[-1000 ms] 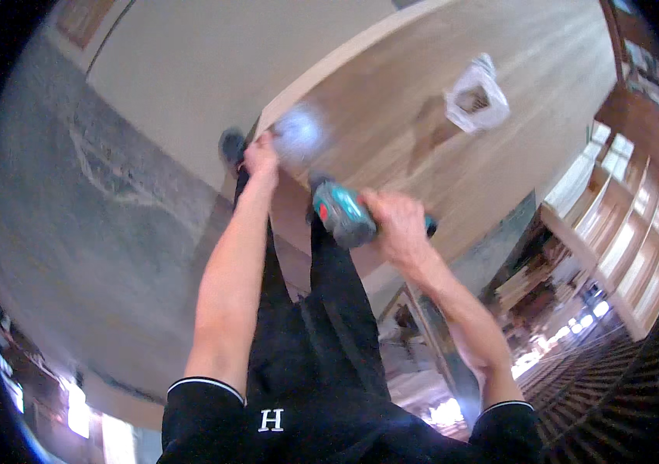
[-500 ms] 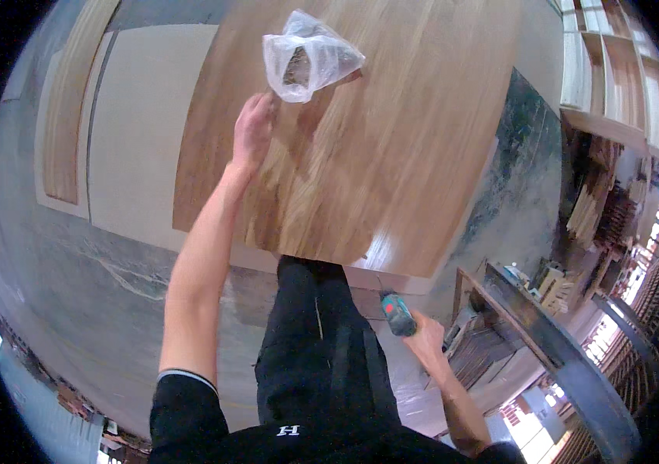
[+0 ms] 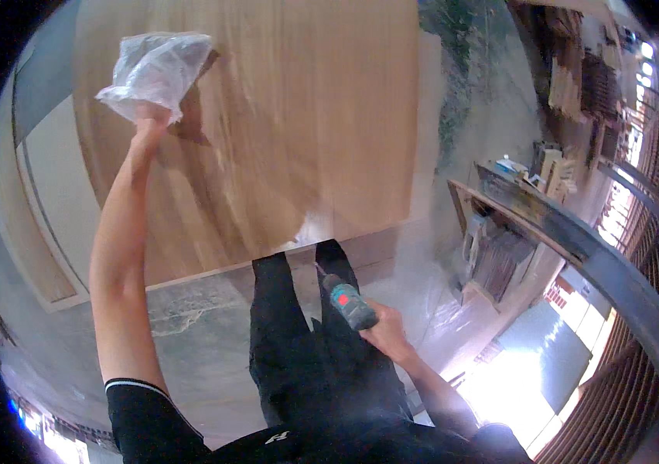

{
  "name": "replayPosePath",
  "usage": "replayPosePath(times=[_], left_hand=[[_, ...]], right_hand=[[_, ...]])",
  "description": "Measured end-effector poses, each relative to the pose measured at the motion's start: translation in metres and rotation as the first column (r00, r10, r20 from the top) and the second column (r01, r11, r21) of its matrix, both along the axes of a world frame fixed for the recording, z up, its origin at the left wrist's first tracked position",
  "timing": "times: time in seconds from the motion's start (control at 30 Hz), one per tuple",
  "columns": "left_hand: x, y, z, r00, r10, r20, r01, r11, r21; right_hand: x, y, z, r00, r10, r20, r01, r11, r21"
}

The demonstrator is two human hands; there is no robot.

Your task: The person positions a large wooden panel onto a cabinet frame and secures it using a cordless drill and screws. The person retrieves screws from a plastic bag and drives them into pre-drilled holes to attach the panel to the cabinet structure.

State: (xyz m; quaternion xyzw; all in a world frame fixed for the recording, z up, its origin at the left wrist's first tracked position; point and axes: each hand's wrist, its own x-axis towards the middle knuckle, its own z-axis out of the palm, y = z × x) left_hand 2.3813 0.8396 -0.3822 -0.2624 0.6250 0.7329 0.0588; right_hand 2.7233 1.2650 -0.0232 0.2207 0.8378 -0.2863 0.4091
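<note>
My left arm reaches out to a clear plastic bag (image 3: 158, 68) on the wooden panel (image 3: 322, 116). My left hand (image 3: 153, 114) is pushed into the bag's mouth. Crumpled plastic covers its fingers, so what they hold is hidden. Low at my right, my right hand (image 3: 385, 329) is wrapped around a teal and black cordless drill (image 3: 351, 304). A thin bit points from the drill toward the panel's near edge, in front of my legs and apart from the wood.
Pale boards (image 3: 55, 170) lie left of the panel. To the right stand a metal-framed rack (image 3: 530, 220) and stacked wood strips (image 3: 569, 81). Grey worn floor (image 3: 206, 332) shows around my legs.
My left hand has gone from beside the bag into its mouth. The drill has come in closer before my legs. The whole view has shifted, with the panel now farther left.
</note>
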Motion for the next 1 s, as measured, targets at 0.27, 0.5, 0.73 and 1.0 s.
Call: replayPosePath(times=[0.27,0.5,0.73,1.0], left_hand=[[0.010,-0.037,0.001,0.940,-0.300,0.161,0.303,0.520,-0.798],[0.031,-0.080,0.034,0.972,-0.067,0.226,0.231,0.079,-0.970],[0.108,0.025,0.131,0.933,0.359,0.000,-0.353,0.915,-0.194],[0.242,0.370,0.155,0.766,0.568,0.301,-0.561,0.363,0.744]], right_hand=[[-0.012,0.031,0.007,1.000,-0.008,-0.025,0.007,1.000,-0.022],[-0.059,0.124,0.001,0.987,0.105,-0.122,-0.121,0.985,-0.127],[-0.129,0.230,-0.018,0.927,0.333,-0.175,-0.364,0.911,-0.195],[-0.183,0.268,-0.015,0.964,0.226,-0.139,-0.252,0.944,-0.212]])
